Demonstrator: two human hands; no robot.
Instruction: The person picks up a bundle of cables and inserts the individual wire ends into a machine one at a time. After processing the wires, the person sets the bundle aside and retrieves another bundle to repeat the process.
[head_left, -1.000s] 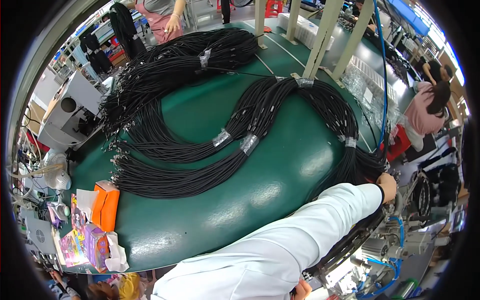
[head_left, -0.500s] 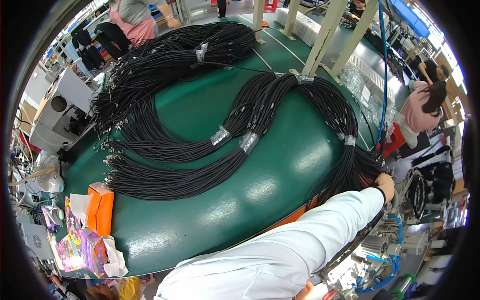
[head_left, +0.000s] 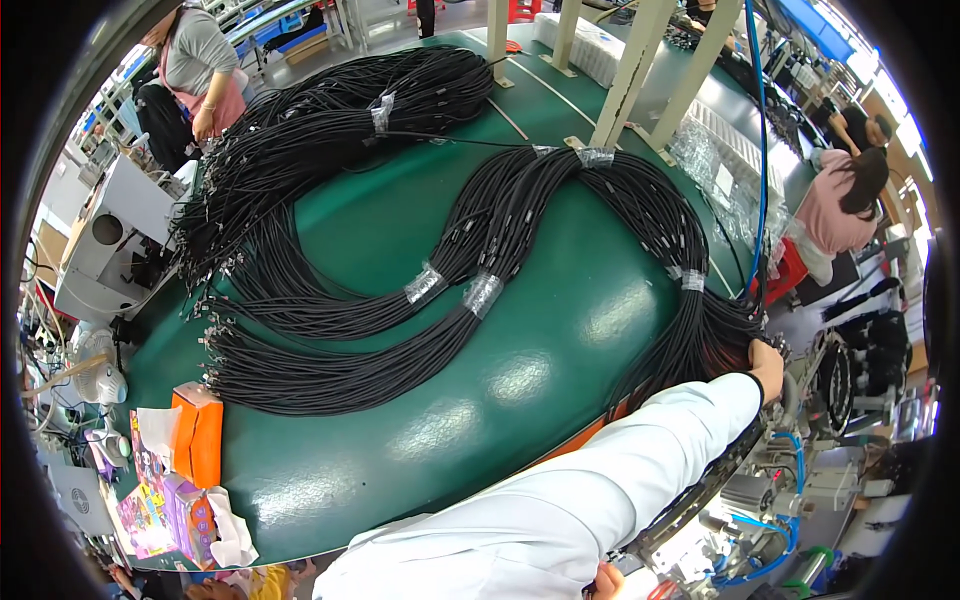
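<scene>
Green table (head_left: 570,345) spreads left of the left hand (head_left: 767,372). Black cable bundle (head_left: 672,238) arcs up-left from that hand, its lower strands fanning toward it — hand looks curled, grip can't be told. Bundle likely heavy, limp, slick. Right hand (head_left: 607,580), below-left: mostly hidden, state unclear. Best hold: clear tape wrap (head_left: 692,280), just up-left of left hand — strands gathered there.

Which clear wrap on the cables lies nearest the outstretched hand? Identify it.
The rightmost wrap, above where the cables fan out; the others sit farther left.
</scene>
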